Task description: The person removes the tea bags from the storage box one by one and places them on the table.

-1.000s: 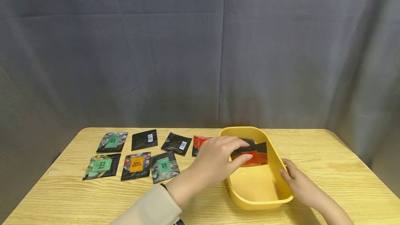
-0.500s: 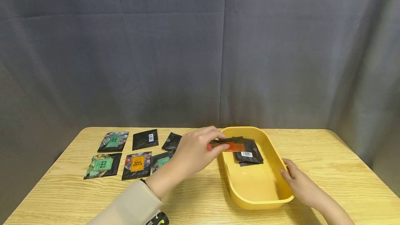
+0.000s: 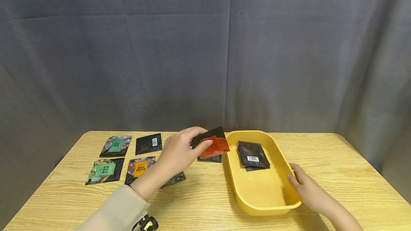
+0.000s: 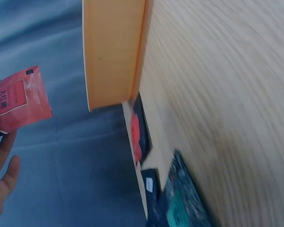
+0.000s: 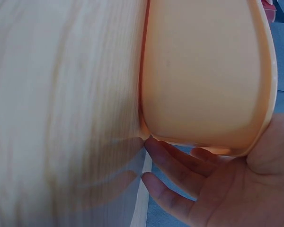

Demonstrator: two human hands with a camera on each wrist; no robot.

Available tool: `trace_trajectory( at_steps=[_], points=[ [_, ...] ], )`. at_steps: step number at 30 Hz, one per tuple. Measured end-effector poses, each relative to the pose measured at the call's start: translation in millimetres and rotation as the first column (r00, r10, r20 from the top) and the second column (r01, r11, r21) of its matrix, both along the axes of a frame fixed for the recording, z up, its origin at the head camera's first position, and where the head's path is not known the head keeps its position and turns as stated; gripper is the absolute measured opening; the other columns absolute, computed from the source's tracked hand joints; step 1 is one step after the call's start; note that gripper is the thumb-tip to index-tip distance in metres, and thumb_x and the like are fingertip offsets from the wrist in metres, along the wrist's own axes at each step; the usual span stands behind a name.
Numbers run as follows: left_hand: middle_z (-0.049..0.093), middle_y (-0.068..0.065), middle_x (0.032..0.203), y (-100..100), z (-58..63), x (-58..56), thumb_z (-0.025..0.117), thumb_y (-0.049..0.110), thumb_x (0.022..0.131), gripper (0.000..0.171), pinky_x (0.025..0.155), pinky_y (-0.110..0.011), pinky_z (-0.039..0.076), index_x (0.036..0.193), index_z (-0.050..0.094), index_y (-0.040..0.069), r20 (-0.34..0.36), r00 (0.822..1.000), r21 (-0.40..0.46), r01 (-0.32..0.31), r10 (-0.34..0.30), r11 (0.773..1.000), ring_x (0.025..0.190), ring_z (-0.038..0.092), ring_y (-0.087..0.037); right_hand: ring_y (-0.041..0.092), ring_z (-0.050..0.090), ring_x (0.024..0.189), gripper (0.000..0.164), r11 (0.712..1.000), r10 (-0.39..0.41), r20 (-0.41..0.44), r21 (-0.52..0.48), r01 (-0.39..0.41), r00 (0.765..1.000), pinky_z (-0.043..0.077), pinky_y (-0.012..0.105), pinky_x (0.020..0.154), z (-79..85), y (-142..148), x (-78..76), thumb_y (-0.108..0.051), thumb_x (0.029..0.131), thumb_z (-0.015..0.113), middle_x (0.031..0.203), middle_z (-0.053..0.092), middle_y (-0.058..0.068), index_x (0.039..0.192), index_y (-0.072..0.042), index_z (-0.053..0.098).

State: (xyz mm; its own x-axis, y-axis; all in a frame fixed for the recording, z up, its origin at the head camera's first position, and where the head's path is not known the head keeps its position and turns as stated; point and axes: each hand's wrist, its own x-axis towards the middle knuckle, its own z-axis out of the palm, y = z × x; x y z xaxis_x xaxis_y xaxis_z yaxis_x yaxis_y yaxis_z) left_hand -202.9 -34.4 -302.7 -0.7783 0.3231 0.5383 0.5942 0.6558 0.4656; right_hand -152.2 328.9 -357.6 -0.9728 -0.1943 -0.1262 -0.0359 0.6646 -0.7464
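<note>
A gray curtain [image 3: 160, 52] hangs behind the wooden table [image 3: 199, 208]. On the table stands the yellow tub [image 3: 263, 191], its right side held in the partly curled grip of my right hand [image 3: 309, 190]. My left hand [image 3: 179, 149], narrowed to a thin pinch, holds a red-and-black sachet [image 3: 219, 144] above the table, beside the tub's left rim. Caution: a slack pinch could drop the sachet; low clearance could snag the rim.

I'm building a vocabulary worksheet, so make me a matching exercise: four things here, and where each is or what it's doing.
1. Left hand
2. Right hand
3. Yellow tub
4. Orange-labelled packet

A. Lies on the table, left of the tub
B. Pinches a red-and-black packet
C. Has dark packets inside
D. Holds the tub's side

Pairs: 1-B, 2-D, 3-C, 4-A
</note>
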Motion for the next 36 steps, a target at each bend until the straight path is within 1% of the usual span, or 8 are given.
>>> trace_trajectory(
  at_steps=[2, 6, 12, 17, 20, 26, 32, 36],
  points=[
    [0.066, -0.003, 0.127, -5.0, -2.5, -0.8, 0.071, 0.037, 0.092, 0.038, 0.087, -0.042, 0.054, 0.123, 0.069, 0.015, 0.027, 0.999, 0.011, -0.018, 0.018, 1.0, 0.114, 0.064, -0.023, 0.035, 0.058, 0.112, 0.045, 1.0, -0.003, 0.003, -0.007, 0.003, 1.0, 0.051, 0.048, 0.09, -0.1, -0.1, -0.2, -0.009, 0.108, 0.036, 0.126, 0.054, 0.025, 0.144, 0.014, 0.021],
    [0.066, -0.004, 0.127, -12.5, -7.8, -3.2, 0.071, 0.036, 0.092, 0.038, 0.086, -0.045, 0.054, 0.123, 0.069, 0.015, 0.058, 0.997, 0.005, -0.047, 0.047, 0.999, 0.112, 0.065, -0.026, 0.032, 0.06, 0.11, 0.045, 1.0, -0.011, 0.004, -0.009, 0.011, 1.0, 0.052, 0.045, 0.087, -0.2, -0.3, -0.2, -0.009, 0.108, 0.036, 0.125, 0.055, 0.024, 0.145, 0.013, 0.021],
    [0.067, -0.003, 0.125, -15.3, -18.2, -7.3, 0.071, 0.037, 0.092, 0.039, 0.072, -0.041, 0.054, 0.125, 0.069, 0.017, 0.117, 0.99, -0.049, -0.075, 0.08, 0.996, 0.08, 0.068, -0.023, 0.032, 0.06, 0.109, 0.045, 1.0, -0.016, 0.003, -0.006, 0.016, 1.0, 0.052, 0.044, 0.087, -0.2, -0.4, -0.6, -0.008, 0.107, 0.037, 0.124, 0.056, 0.024, 0.144, 0.013, 0.023],
    [0.07, -0.002, 0.119, -10.9, -27.4, -8.5, 0.071, 0.039, 0.092, 0.039, 0.048, -0.031, 0.039, 0.125, 0.069, 0.019, 0.189, 0.979, -0.09, -0.057, 0.073, 0.994, 0.047, 0.043, -0.011, 0.034, 0.059, 0.112, 0.045, 1.0, -0.016, 0.001, 0.004, 0.016, 1.0, 0.051, 0.047, 0.088, 0.0, -0.2, -0.2, -0.009, 0.108, 0.037, 0.125, 0.055, 0.025, 0.144, 0.013, 0.023],
    [0.072, 0.0, 0.113, -7.6, -32.2, -8.3, 0.071, 0.038, 0.091, 0.037, 0.048, -0.03, 0.037, 0.124, 0.069, 0.021, 0.21, 0.976, -0.12, -0.039, 0.064, 0.992, 0.056, 0.052, -0.011, 0.033, 0.06, 0.11, 0.044, 1.0, -0.021, -0.007, 0.008, 0.021, 1.0, 0.052, 0.045, 0.086, 0.0, -0.8, 0.2, -0.008, 0.107, 0.037, 0.124, 0.056, 0.025, 0.143, 0.013, 0.024],
    [0.07, -0.002, 0.119, -2.8, -39.9, -10.0, 0.071, 0.039, 0.091, 0.041, 0.078, -0.047, 0.053, 0.126, 0.068, 0.017, 0.271, 0.961, -0.189, -0.005, 0.057, 0.982, 0.102, 0.067, -0.027, 0.032, 0.06, 0.109, 0.044, 1.0, -0.017, -0.004, -0.006, 0.017, 1.0, 0.052, 0.044, 0.086, -0.2, -1.3, 0.6, -0.007, 0.107, 0.037, 0.123, 0.056, 0.024, 0.143, 0.014, 0.023],
    [0.072, -0.004, 0.103, 2.6, -44.3, -12.5, 0.07, 0.039, 0.092, 0.045, 0.064, -0.041, 0.046, 0.128, 0.067, 0.013, 0.384, 0.923, -0.213, 0.071, 0.017, 0.974, 0.077, 0.064, -0.025, 0.029, 0.061, 0.106, 0.043, 1.0, -0.022, 0.001, -0.012, 0.022, 1.0, 0.053, 0.039, 0.082, -0.9, -0.9, -0.3, -0.007, 0.107, 0.038, 0.122, 0.057, 0.023, 0.143, 0.013, 0.024],
    [0.07, -0.005, 0.114, 5.0, -49.7, -14.4, 0.07, 0.039, 0.092, 0.047, 0.07, -0.044, 0.051, 0.13, 0.065, 0.012, 0.42, 0.908, -0.219, 0.097, 0.004, 0.971, 0.088, 0.067, -0.026, 0.028, 0.062, 0.104, 0.043, 1.0, -0.026, -0.008, -0.004, 0.026, 1.0, 0.053, 0.038, 0.081, -1.1, -1.2, -0.4, -0.006, 0.107, 0.038, 0.12, 0.058, 0.022, 0.143, 0.013, 0.025]
  ],
)
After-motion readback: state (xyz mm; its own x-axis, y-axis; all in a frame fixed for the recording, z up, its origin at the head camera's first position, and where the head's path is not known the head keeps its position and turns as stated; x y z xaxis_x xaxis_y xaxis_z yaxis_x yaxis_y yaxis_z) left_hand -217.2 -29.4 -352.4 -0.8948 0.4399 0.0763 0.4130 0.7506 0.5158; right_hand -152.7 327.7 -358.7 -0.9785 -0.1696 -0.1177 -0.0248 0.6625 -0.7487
